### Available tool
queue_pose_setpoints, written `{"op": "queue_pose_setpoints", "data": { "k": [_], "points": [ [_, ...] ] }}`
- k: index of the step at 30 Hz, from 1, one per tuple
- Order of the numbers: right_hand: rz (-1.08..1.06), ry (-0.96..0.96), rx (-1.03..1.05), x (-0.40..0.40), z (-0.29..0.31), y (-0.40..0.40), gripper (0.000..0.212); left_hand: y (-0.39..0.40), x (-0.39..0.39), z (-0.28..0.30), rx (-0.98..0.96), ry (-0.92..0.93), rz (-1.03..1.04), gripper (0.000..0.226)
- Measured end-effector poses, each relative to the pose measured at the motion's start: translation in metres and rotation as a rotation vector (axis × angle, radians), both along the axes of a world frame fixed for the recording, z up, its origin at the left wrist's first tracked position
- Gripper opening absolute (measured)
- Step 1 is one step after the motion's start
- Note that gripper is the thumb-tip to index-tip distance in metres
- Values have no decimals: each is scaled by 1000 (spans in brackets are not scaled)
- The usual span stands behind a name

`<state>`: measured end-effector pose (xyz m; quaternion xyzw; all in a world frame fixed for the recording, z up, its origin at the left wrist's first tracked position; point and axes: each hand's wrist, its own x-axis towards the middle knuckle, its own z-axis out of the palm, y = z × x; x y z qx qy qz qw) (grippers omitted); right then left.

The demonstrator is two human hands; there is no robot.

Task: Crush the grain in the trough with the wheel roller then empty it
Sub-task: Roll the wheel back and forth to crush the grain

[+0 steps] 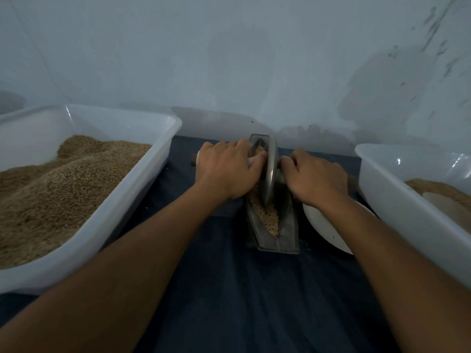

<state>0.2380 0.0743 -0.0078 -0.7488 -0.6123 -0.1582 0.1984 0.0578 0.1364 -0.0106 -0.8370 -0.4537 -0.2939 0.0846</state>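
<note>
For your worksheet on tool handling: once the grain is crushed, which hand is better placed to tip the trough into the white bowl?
Probably the right hand: the white bowl lies under that forearm, beside the trough; the left hand grips the far handle.

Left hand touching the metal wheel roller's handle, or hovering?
Touching. The head view shows the left hand with its fingers curled round the handle on the left side of the metal wheel roller, no gap visible.
</note>
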Motion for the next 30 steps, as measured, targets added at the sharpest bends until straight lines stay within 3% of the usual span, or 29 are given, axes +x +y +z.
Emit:
{"op": "queue_pose_setpoints", "data": {
  "k": [16,30],
  "points": [
    [-16,15,-74,12,7,28,42,20,14,3,10,11,63,53],
    [0,-18,-139,20,15,53,57,39,25,9,1,20,129,54]
  ]
}}
